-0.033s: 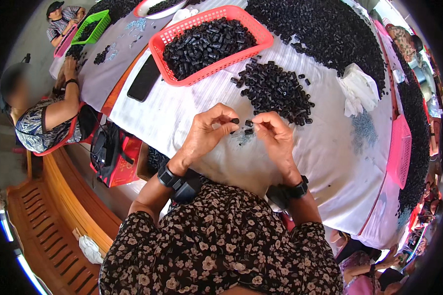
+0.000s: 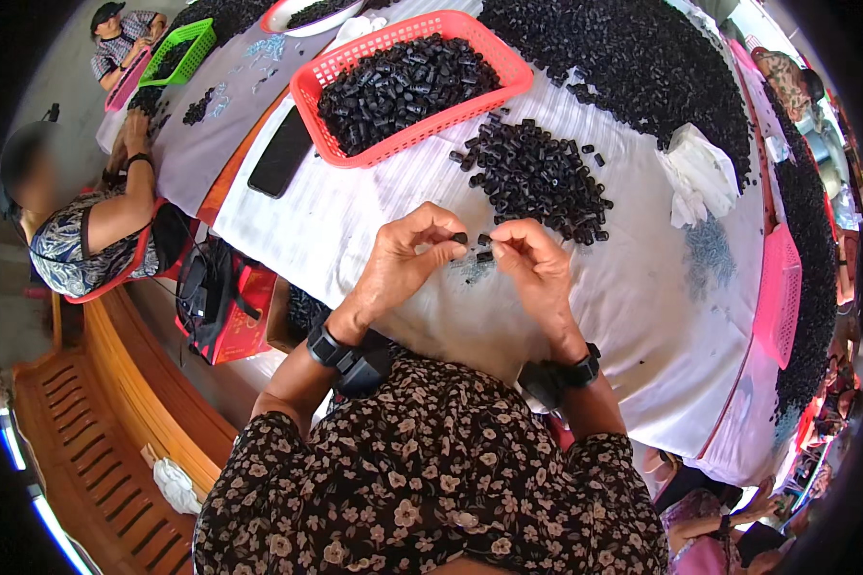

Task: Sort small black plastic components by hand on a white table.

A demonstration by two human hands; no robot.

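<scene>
Left hand (image 2: pixel 403 259): fingers pinch one small black cylinder (image 2: pixel 460 238). Right hand (image 2: pixel 537 264): fingers pinch two more black pieces (image 2: pixel 484 247). Both held just above the white counter (image 2: pixel 336 230). Beyond: one loose black pile (image 2: pixel 537 177), one red basket (image 2: pixel 408 81), one phone (image 2: pixel 280 153).

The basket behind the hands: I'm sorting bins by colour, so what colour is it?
Red, a mesh-walled basket full of small black parts; the head view shows it.
</scene>
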